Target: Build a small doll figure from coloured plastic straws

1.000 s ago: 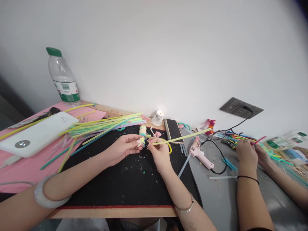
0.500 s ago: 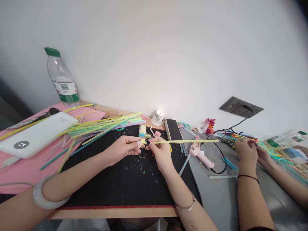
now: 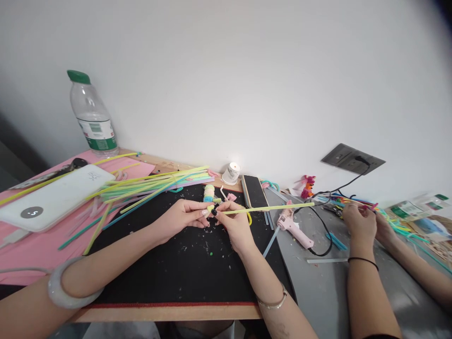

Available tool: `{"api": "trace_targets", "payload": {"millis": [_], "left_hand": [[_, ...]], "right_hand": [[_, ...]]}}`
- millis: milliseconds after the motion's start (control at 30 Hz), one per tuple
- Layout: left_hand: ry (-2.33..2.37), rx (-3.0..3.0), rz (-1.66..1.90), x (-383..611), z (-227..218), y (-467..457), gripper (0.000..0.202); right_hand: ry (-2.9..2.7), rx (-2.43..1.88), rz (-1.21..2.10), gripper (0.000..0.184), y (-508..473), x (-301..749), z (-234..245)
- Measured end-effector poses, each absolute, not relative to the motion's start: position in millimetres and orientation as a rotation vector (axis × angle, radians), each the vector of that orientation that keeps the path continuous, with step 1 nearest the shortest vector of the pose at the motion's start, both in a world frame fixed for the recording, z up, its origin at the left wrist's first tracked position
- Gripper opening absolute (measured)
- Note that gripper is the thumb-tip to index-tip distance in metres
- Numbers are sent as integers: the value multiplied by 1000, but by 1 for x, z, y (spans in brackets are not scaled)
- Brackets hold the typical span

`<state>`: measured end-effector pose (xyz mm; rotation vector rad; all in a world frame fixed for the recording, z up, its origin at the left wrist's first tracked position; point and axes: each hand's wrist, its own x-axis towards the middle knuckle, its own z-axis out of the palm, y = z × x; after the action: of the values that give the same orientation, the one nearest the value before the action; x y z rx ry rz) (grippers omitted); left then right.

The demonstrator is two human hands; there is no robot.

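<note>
Over the black mat point(image 3: 183, 273) my left hand point(image 3: 181, 217) pinches the near end of a small coiled piece of pastel pipe cleaners point(image 3: 209, 193). My right hand point(image 3: 235, 225) pinches a long yellow-green pipe cleaner point(image 3: 270, 207) right beside the left fingertips; the stem runs out to the right, nearly level. Both hands meet fingertip to fingertip above the mat. A yellow loop shows just behind my right hand.
A heap of coloured pipe cleaners point(image 3: 151, 184) lies at the mat's far left. A plastic bottle point(image 3: 91, 115), a white power bank point(image 3: 52, 197), a phone point(image 3: 254, 190), a small white cup point(image 3: 231, 172) and a pink glue gun point(image 3: 293, 225) stand around. Another person's hands point(image 3: 360, 221) work at the right.
The free end of the yellow-green pipe cleaner swung down from a raised slant to nearly level. My fingertips shifted slightly at the coil. The other person's hands moved a little.
</note>
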<state>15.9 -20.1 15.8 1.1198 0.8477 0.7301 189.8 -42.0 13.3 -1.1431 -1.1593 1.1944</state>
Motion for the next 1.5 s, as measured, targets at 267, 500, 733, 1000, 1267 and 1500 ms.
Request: {"api": "trace_targets", "payload": {"millis": [267,500,733,1000,1267,1500], "left_hand": [[865,1312,777,15,10,-16,21],[832,1336,760,16,11,-17,20],[769,1385,730,16,12,-17,30],[897,1322,772,17,15,-19,34],[933,1262,745,18,18,-17,30],[861,1299,732,13,17,-17,29]], "right_hand": [[-1161,-1136,1284,24,-43,189,15],[-1204,-1212,1265,27,-42,193,18],[-1171,-1235,1236,24,-40,196,19],[-1310,-1238,1212,12,-41,194,17],[-1285,-1255,1203,12,-40,195,17],[-1328,-1236,1197,15,-40,197,18]]}}
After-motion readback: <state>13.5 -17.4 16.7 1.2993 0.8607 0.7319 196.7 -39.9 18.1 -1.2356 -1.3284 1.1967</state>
